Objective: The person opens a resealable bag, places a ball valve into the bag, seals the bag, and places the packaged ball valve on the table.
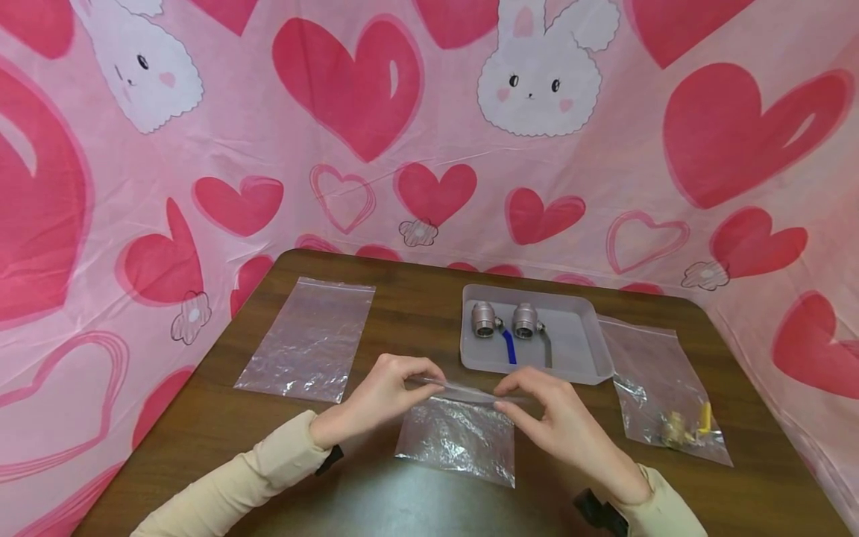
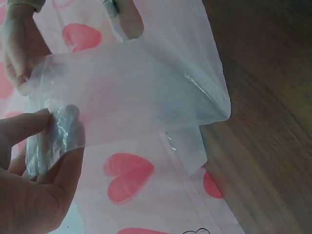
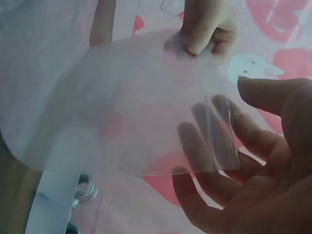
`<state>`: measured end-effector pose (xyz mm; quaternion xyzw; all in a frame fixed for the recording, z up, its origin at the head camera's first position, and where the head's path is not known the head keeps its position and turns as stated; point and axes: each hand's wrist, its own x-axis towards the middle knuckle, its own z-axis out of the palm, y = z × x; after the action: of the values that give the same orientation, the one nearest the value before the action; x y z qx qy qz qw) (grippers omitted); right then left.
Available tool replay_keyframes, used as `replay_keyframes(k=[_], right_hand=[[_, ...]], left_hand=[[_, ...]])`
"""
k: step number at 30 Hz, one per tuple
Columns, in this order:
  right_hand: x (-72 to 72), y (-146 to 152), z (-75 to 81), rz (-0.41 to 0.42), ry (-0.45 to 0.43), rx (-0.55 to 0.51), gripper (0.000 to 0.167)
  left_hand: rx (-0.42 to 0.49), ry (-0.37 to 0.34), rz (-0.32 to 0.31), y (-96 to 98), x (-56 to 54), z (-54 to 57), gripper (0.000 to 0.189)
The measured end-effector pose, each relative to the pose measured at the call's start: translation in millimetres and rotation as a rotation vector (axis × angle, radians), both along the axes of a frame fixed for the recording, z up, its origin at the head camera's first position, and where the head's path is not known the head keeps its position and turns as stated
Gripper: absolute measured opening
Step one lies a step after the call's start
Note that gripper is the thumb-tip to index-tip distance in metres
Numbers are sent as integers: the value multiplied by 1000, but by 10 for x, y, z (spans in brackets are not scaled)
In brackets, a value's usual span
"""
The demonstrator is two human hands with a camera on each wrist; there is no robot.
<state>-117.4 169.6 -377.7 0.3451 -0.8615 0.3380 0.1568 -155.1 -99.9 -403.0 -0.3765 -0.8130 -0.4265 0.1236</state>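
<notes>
A clear zip-lock bag is held up by its zip edge over the near middle of the table. My left hand pinches one end of that edge, with the thumb in front and fingers behind, as the left wrist view shows. At the other end is my right hand. In the right wrist view its fingers lie behind the clear film, and the thumb stands apart from it. Nothing shows inside this bag.
A translucent tray holds two metal ball valves, one blue-handled, one grey-handled. Right of it lies a bag containing a yellow-handled brass valve. Another flat bag lies left on the wooden table. A heart-patterned cloth hangs behind.
</notes>
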Motion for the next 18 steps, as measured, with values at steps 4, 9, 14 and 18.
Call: replay_keyframes(k=[4, 9, 14, 18], right_hand=[[-35, -36, 29, 57, -14, -30, 12], [-64, -55, 40, 100, -27, -20, 12], [-78, -62, 36, 107, -50, 6, 15], [-89, -84, 49, 102, -74, 19, 3]], left_hand=[[11, 14, -5, 12, 18, -16, 8], [12, 22, -14, 25, 30, -27, 8], [13, 17, -16, 30, 35, -37, 8], [12, 19, -20, 33, 37, -38, 7]])
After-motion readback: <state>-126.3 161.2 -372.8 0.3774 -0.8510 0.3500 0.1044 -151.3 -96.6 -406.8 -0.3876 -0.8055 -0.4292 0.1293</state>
